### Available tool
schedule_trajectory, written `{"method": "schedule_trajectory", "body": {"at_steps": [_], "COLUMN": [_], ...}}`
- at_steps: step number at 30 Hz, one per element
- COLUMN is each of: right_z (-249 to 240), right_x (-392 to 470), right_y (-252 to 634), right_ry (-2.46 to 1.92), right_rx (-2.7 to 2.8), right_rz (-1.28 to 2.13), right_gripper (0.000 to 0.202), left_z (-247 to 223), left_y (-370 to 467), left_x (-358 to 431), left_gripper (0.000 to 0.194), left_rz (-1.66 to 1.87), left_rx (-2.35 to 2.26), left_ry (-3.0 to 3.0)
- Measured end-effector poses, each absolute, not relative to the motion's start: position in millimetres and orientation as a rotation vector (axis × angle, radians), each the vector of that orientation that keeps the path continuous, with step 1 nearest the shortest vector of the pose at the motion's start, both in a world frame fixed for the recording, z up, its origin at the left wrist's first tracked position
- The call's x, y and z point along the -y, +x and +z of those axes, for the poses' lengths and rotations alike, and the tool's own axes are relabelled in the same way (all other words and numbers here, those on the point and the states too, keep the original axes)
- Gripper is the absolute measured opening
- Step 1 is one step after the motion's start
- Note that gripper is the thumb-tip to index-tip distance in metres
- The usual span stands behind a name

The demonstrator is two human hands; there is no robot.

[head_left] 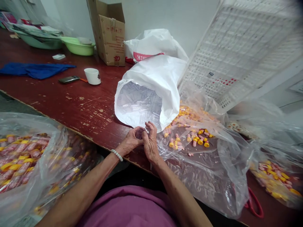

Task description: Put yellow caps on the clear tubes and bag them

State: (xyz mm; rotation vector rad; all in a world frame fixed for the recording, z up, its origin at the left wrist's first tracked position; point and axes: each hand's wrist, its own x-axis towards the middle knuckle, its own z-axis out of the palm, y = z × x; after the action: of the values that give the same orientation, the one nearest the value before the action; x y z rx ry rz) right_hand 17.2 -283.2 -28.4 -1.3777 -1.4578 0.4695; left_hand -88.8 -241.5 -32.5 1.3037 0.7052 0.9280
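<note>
Just below the mouth of a white woven sack (151, 75), my two hands meet over the table edge. My left hand (130, 140), with a pale bead bracelet at the wrist, is closed around what looks like a clear plastic tube (139, 133), mostly hidden by fingers. The fingers of my right hand (151, 143) are bent and pinched close to it; a small whitish bit shows there, too small to name. Many clear tubes (142, 102) lie inside the sack. Right of my hands, yellow-capped pink pieces (176, 143) lie on a clear plastic bag (203, 176).
A large bag of filled, yellow-capped tubes (21, 157) stands at left, below the worn red table (94, 110). A cup (92, 76), phone (69, 79), blue cloth (35, 70), green basin (79, 47) and carton (112, 41) lie behind. A white crate (236, 47) leans at right; red scissors handles (255, 203) lie below.
</note>
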Motion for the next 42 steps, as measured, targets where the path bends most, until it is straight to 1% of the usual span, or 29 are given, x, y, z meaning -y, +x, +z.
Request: {"method": "schedule_trajectory", "body": {"at_steps": [2, 4, 7, 10, 11, 15, 17, 19, 21, 23, 24, 25, 26, 29, 32, 37, 40, 42], "right_z": [-17, -11, -13, -24, -27, -23, -12, 1, 9, 9, 6, 2, -3, -18, -30, -31, -15, 1], "right_x": [283, 283, 283, 284, 286, 297, 308, 320, 332, 342, 345, 347, 349, 349, 347, 348, 359, 370], "right_y": [12, 12, 20, 28, 29, 30, 36, 56, 96, 152, 183, 212, 238, 290, 307, 301, 269, 232], "right_ry": [-1.355, -1.342, -1.347, -1.447, -1.487, -1.551, -1.513, -1.49, -1.564, -1.768, -1.928, -2.119, -2.201, -2.323, -2.386, -2.409, -2.206, -1.884], "right_rx": [1.374, 1.305, 1.313, 1.404, 1.439, 1.641, 1.715, 1.679, 1.525, 1.328, 1.268, 1.223, 1.201, 1.154, 1.158, 1.117, 1.068, 1.139], "right_rz": [0.456, 0.45, 0.411, 0.313, 0.275, 0.184, 0.123, 0.019, -0.094, -0.184, -0.212, -0.214, -0.195, -0.183, -0.136, -0.128, -0.044, 0.188], "right_gripper": [0.034, 0.031, 0.031, 0.033, 0.035, 0.046, 0.053, 0.055, 0.046, 0.033, 0.031, 0.03, 0.029, 0.024, 0.023, 0.026, 0.029, 0.03], "left_z": [-30, -26, -21, -19, -19, -18, -16, -12, -8, -3, -1, 1, 2, 2, -3, -10, -8, -5], "left_y": [-85, -84, -85, -85, -84, -77, -73, -72, -73, -76, -77, -77, -76, -67, -53, -38, -35, -34], "left_x": [247, 251, 253, 252, 251, 253, 255, 257, 258, 258, 257, 258, 258, 263, 270, 278, 281, 283], "left_gripper": [0.028, 0.024, 0.02, 0.018, 0.021, 0.046, 0.047, 0.045, 0.045, 0.044, 0.044, 0.044, 0.044, 0.046, 0.045, 0.031, 0.029, 0.03], "left_rz": [0.946, 0.934, 0.921, 0.85, 0.827, 0.809, 0.822, 0.815, 0.807, 0.817, 0.829, 0.839, 0.845, 0.876, 0.902, 0.93, 0.913, 0.886], "left_rx": [-0.701, -0.677, -0.552, -0.426, -0.424, -0.463, -0.483, -0.525, -0.557, -0.571, -0.581, -0.594, -0.611, -0.685, -0.783, -0.786, -0.8, -0.806], "left_ry": [1.081, 0.931, 0.861, 0.884, 0.884, 0.866, 0.876, 0.861, 0.821, 0.784, 0.774, 0.776, 0.79, 0.896, 1.082, 1.509, 1.708, 1.794]}}
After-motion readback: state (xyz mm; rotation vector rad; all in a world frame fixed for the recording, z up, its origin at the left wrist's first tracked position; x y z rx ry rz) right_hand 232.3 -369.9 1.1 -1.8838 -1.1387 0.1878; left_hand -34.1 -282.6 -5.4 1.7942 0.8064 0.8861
